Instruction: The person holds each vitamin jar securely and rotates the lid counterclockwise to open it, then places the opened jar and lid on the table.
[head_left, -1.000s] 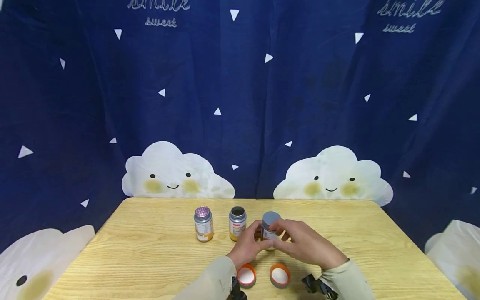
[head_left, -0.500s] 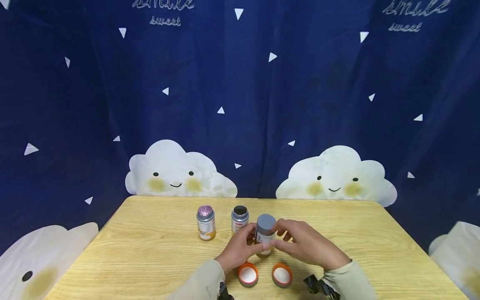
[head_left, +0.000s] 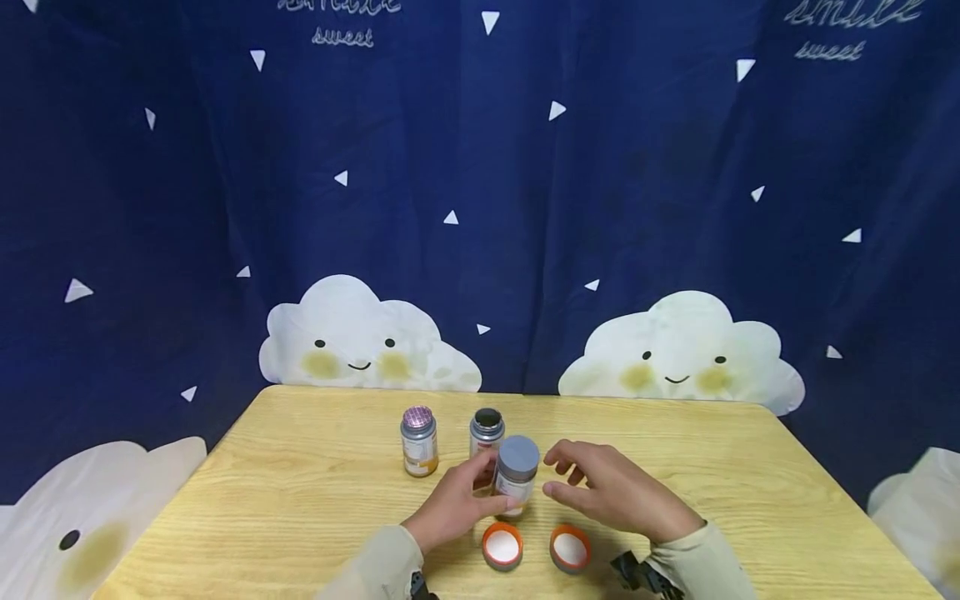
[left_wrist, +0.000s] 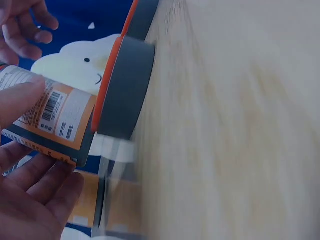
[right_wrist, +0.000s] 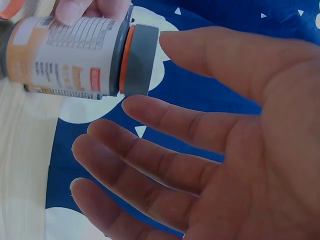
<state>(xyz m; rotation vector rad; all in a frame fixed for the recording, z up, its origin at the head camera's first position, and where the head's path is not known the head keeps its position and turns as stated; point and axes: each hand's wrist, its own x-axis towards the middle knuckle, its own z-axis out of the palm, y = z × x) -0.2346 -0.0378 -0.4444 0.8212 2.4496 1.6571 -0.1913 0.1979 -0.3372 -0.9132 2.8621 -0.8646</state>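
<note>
My left hand (head_left: pixel 453 507) grips a capped pill bottle (head_left: pixel 514 492), thumb on the label side and fingers behind it. The bottle is upright, with a grey screw cap (head_left: pixel 518 456) that shows an orange rim (right_wrist: pixel 128 60) in the right wrist view. Whether its base touches the table is hard to tell. Just right of the cap, my right hand (head_left: pixel 618 492) is held with relaxed, slightly bent fingers and holds nothing. Two removed caps, a left one (head_left: pixel 502 546) and a right one (head_left: pixel 570 548), lie inside-up in front of the bottle.
Behind the left hand stands an uncapped bottle (head_left: pixel 487 427) with a dark opening, partly hidden. Farther left is another uncapped bottle (head_left: pixel 419 442) with a purple foil seal. The wooden table (head_left: pixel 322 483) ends at a dark blue curtain (head_left: pixel 517 250) with clouds.
My left hand has moved left and a little nearer with the capped bottle, away from the right hand. The right hand has stayed almost in place. The head view has shifted slightly.
</note>
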